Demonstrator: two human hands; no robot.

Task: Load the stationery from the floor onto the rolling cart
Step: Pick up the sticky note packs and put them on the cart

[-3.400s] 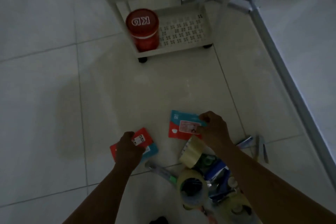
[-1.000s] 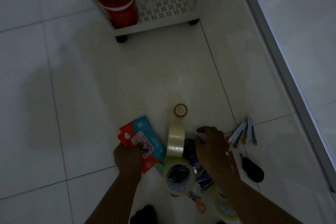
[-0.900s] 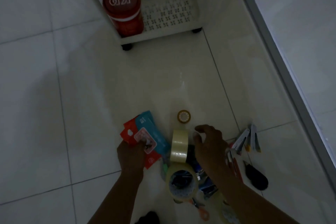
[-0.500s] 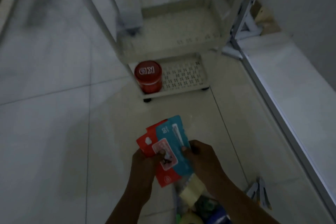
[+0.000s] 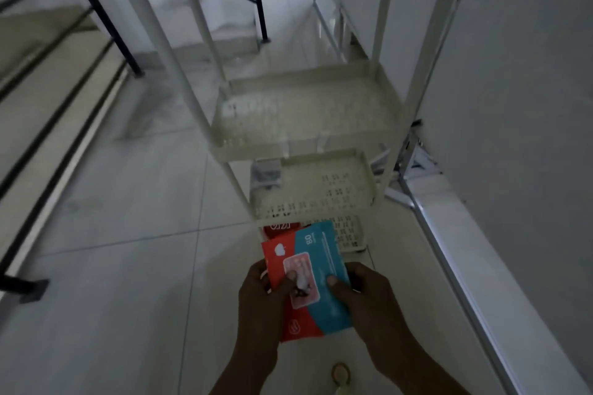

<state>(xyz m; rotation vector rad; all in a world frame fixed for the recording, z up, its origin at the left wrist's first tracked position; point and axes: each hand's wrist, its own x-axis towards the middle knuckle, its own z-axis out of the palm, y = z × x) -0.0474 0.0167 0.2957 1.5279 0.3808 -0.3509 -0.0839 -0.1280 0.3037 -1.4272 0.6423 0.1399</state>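
Both my hands hold a small stack of red and teal card packs (image 5: pixel 316 269) in front of me, above the floor. My left hand (image 5: pixel 261 295) grips the red side with its thumb on a pink card on top. My right hand (image 5: pixel 369 295) grips the teal side. Ahead stands the white rolling cart (image 5: pixel 305 141) with perforated trays. A red canister (image 5: pixel 279 229) on its bottom tray shows just above the packs. A small tape roll (image 5: pixel 340 373) lies on the floor below my hands.
A white wall and a metal floor rail (image 5: pixel 449 253) run along the right. Black metal legs (image 5: pixel 102 16) and steps lie to the left and behind the cart. A dark small object (image 5: pixel 266 175) sits on the cart's middle tray.
My hands lifted the card packs off the floor, and my right hand joined the left on them. The view rose from the floor pile to the cart.
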